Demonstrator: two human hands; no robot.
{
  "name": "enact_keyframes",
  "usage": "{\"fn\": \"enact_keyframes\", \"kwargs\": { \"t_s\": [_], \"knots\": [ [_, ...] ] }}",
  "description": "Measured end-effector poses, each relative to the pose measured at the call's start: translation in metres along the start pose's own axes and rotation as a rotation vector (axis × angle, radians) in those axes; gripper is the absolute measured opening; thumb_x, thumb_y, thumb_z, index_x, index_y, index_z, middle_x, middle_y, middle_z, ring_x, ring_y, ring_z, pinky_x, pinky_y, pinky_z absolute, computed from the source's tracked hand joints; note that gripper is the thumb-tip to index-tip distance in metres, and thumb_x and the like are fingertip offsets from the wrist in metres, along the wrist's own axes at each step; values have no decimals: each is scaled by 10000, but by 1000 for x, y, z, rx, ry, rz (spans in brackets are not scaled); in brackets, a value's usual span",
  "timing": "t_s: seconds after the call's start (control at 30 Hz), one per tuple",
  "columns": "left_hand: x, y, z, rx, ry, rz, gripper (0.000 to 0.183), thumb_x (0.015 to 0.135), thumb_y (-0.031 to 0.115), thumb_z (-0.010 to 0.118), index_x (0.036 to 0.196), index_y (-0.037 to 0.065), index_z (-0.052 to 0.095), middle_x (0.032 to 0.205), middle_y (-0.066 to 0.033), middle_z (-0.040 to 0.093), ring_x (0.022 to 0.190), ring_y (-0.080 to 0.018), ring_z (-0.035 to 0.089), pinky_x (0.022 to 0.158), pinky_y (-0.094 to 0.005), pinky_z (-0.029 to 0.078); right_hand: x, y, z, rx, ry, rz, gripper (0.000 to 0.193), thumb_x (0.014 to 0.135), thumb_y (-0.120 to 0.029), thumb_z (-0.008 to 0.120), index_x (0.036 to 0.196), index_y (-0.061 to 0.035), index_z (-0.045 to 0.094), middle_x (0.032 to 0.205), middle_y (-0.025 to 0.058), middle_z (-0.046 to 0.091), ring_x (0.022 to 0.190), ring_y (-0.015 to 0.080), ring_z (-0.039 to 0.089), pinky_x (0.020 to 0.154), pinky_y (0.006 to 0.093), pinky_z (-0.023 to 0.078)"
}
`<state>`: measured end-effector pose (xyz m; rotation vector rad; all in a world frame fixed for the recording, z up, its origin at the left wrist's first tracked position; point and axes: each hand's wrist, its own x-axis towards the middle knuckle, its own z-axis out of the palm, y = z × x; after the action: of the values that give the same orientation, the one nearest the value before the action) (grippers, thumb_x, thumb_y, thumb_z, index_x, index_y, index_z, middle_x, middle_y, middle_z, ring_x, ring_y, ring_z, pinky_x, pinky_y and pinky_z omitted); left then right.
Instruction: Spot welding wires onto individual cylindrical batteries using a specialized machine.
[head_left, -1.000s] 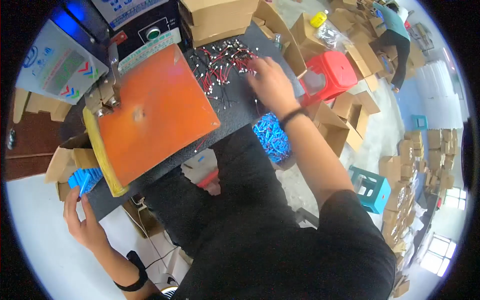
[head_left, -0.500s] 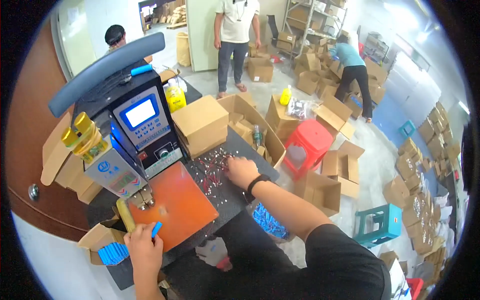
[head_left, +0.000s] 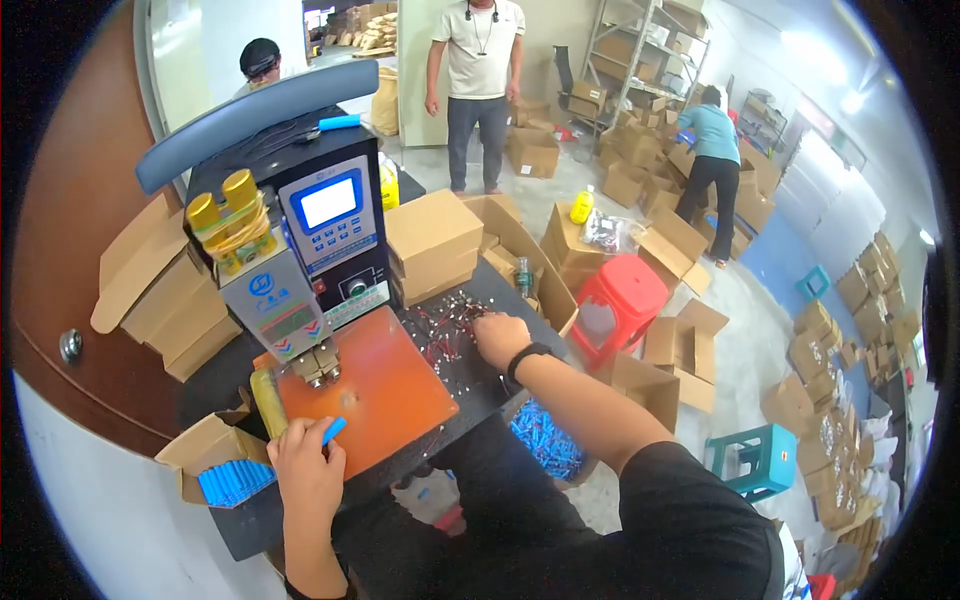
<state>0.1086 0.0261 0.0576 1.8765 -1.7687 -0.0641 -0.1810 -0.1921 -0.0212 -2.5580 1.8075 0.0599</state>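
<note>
My left hand (head_left: pixel 308 462) pinches a blue cylindrical battery cell (head_left: pixel 335 430) above the near left part of an orange plate (head_left: pixel 400 410). Just past those fingers lies a yellowish bar (head_left: pixel 268 402). The metal tips of a spot welder (head_left: pixel 318 368) stand over the plate's far left side. To the right, my right hand (head_left: pixel 503 338) is curled at the edge of a pile of thin red and dark wires with whitish ends (head_left: pixel 448 335). Its fingertips are partly hidden, so what they grip cannot be made out.
An open carton of blue cells (head_left: pixel 235 482) sits at the table's left corner. Below my right forearm is a container heaped with blue cells (head_left: pixel 545 440). Brown boxes (head_left: pixel 430 240), a red stool (head_left: pixel 625 295) and a green stool (head_left: pixel 755 462) stand around. Three people are farther back.
The whole view has shifted slightly, and the table things appear farther right. My left hand keeps the blue cell over the plate; my right hand stays at the wire pile.
</note>
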Motion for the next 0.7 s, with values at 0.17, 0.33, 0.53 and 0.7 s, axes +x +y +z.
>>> {"fn": "enact_keyframes", "kwargs": {
  "t_s": [0.17,0.33,0.53,0.7],
  "knots": [
    [-5,-10,8,2,85,33,277,778,77,663,1053,55,683,989,-88,599,977,-272,578,901,-407,384,-5,-2,-3,35,101,20,211,882,-138,521,916,-61,714,1038,149,703,930,302,696,749,425,576],
    [-7,-9,11,-43,117,13,257,813,94,655,1067,59,674,1003,-90,597,989,-274,574,903,-394,387,-9,-3,-1,25,43,73,191,865,-138,534,887,-48,702,955,170,712,891,330,704,748,442,574],
    [-11,-10,11,-46,124,24,252,844,122,648,1089,65,666,1015,-90,599,991,-279,572,904,-393,390,-7,7,-32,211,86,46,188,884,-203,584,943,-31,635,918,203,686,891,384,666,767,472,539],
    [-9,-9,13,-30,123,33,251,848,125,647,1093,71,668,1018,-89,603,992,-281,574,901,-398,392,-14,8,-9,223,208,-1,221,860,-165,567,1021,-17,600,1037,209,670,968,370,660,839,472,531]
  ]
}}
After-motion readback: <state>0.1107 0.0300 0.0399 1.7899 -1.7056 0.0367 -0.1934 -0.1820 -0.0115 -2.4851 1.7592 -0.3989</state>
